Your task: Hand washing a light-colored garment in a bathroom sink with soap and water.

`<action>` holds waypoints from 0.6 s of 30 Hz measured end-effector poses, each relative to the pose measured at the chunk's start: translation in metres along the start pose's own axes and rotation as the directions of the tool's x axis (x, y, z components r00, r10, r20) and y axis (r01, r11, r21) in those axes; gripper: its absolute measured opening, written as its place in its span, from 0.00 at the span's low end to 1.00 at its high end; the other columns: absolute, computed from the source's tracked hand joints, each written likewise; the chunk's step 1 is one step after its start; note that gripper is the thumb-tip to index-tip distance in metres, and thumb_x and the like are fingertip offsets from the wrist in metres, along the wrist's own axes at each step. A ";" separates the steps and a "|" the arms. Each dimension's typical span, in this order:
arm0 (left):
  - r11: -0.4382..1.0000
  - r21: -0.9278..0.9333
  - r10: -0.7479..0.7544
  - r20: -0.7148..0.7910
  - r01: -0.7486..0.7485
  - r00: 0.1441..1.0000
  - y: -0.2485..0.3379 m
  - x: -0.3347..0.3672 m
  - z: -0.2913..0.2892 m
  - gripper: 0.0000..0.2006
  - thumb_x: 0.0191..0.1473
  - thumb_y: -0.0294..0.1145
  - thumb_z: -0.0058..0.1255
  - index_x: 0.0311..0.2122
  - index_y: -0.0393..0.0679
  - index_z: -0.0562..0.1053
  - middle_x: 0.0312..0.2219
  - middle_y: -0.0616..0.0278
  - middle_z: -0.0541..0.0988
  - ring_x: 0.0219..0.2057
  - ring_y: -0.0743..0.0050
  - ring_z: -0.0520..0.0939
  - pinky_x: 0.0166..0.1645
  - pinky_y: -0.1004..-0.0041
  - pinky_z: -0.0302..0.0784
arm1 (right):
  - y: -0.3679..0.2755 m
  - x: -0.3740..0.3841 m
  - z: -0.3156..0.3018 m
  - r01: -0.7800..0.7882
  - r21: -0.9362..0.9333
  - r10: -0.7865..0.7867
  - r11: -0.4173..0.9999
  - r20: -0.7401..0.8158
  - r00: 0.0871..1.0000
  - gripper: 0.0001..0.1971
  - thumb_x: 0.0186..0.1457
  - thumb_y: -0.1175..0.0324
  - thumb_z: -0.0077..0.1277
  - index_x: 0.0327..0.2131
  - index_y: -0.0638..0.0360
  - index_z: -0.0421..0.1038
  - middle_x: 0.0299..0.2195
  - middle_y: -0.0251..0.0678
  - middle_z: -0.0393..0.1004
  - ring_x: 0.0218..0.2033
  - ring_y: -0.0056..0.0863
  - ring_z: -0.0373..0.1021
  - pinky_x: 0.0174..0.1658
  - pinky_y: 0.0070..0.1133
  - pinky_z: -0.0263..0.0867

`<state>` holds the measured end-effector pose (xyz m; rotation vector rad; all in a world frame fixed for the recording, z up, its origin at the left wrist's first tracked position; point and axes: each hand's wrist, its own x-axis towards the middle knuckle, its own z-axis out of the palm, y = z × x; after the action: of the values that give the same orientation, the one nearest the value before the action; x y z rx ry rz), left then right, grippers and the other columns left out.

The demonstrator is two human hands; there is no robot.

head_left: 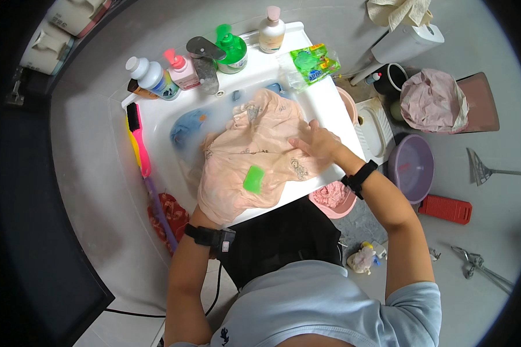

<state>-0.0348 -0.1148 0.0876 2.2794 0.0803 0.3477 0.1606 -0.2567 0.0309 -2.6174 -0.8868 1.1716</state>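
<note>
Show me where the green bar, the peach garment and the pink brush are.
Green bar [253,180]: head view, middle of its upper face.
Peach garment [252,136]: head view, fabric near its middle.
Pink brush [143,155]: head view, on its handle.

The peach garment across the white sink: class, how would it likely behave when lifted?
The peach garment would likely hang floppy, given its soft folds. It may feel heavy for its size, as part meets the cloudy water. The green bar on top might slide off.
</note>
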 end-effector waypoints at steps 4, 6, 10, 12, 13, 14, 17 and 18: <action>1.000 -0.025 -0.006 0.000 0.006 1.000 0.002 -0.001 -0.009 0.21 0.42 0.34 0.52 0.44 0.40 0.67 0.42 0.56 0.71 0.44 0.63 0.70 0.52 0.70 0.60 | 0.004 0.018 0.029 0.140 0.017 -0.129 0.990 -0.294 0.947 0.43 0.45 0.36 0.39 0.48 0.72 0.54 0.42 0.54 0.62 0.42 0.43 0.63 0.45 0.31 0.60; 0.999 -0.033 -0.023 -0.008 0.023 1.000 0.003 -0.004 -0.015 0.21 0.42 0.34 0.53 0.44 0.39 0.67 0.42 0.56 0.71 0.44 0.63 0.70 0.52 0.70 0.60 | 0.002 0.024 0.034 0.239 0.116 -0.173 0.964 -0.409 0.896 0.44 0.44 0.34 0.39 0.47 0.72 0.56 0.39 0.53 0.64 0.36 0.41 0.67 0.40 0.29 0.64; 0.998 -0.032 -0.062 -0.025 0.061 0.998 0.008 -0.012 -0.029 0.22 0.42 0.34 0.53 0.44 0.39 0.67 0.42 0.56 0.71 0.44 0.63 0.70 0.52 0.69 0.59 | -0.004 0.028 0.021 -0.103 0.517 -0.013 0.850 0.216 0.976 0.46 0.37 0.30 0.43 0.36 0.75 0.61 0.17 0.35 0.62 0.13 0.23 0.60 0.16 0.16 0.58; 0.997 -0.057 -0.060 -0.027 0.059 0.998 0.007 -0.009 -0.026 0.22 0.41 0.34 0.53 0.44 0.39 0.67 0.42 0.56 0.71 0.44 0.63 0.70 0.52 0.69 0.59 | 0.011 0.032 0.013 -0.220 0.546 -0.031 0.808 0.414 0.910 0.42 0.35 0.29 0.45 0.27 0.72 0.64 0.08 0.27 0.53 0.08 0.16 0.52 0.11 0.13 0.49; 0.996 -0.055 -0.069 -0.031 0.067 0.997 0.009 -0.011 -0.030 0.22 0.41 0.34 0.53 0.44 0.39 0.67 0.42 0.56 0.71 0.44 0.62 0.70 0.52 0.69 0.59 | 0.010 0.034 0.015 -0.213 0.543 -0.042 0.812 0.418 0.908 0.42 0.35 0.29 0.45 0.27 0.72 0.64 0.08 0.27 0.53 0.08 0.16 0.52 0.11 0.13 0.49; 0.996 -0.052 -0.079 -0.036 0.077 0.996 0.010 -0.012 -0.032 0.22 0.41 0.34 0.53 0.44 0.39 0.67 0.42 0.56 0.71 0.44 0.62 0.70 0.52 0.69 0.59 | 0.010 0.035 0.016 -0.241 0.538 -0.011 0.808 0.423 0.906 0.39 0.36 0.31 0.47 0.26 0.68 0.65 0.10 0.27 0.55 0.09 0.16 0.51 0.12 0.14 0.49; 0.994 -0.044 -0.100 -0.052 0.098 0.994 0.013 -0.014 -0.038 0.23 0.41 0.35 0.53 0.45 0.39 0.67 0.42 0.56 0.71 0.44 0.62 0.70 0.52 0.68 0.59 | 0.004 0.029 0.022 -0.235 0.533 -0.004 0.813 0.409 0.913 0.34 0.38 0.36 0.50 0.27 0.66 0.68 0.16 0.29 0.62 0.12 0.16 0.53 0.15 0.15 0.51; 0.994 -0.040 -0.105 -0.055 0.103 0.993 0.014 -0.015 -0.041 0.23 0.41 0.35 0.53 0.45 0.39 0.67 0.42 0.56 0.71 0.44 0.62 0.70 0.52 0.68 0.59 | 0.001 0.027 0.023 -0.204 0.536 -0.025 0.819 0.388 0.921 0.32 0.39 0.39 0.53 0.29 0.66 0.69 0.20 0.31 0.65 0.15 0.17 0.56 0.17 0.15 0.53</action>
<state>-0.0615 -0.0974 0.1203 2.2189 0.2200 0.3567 0.1585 -0.2450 -0.0023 -1.9922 -0.3587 1.6953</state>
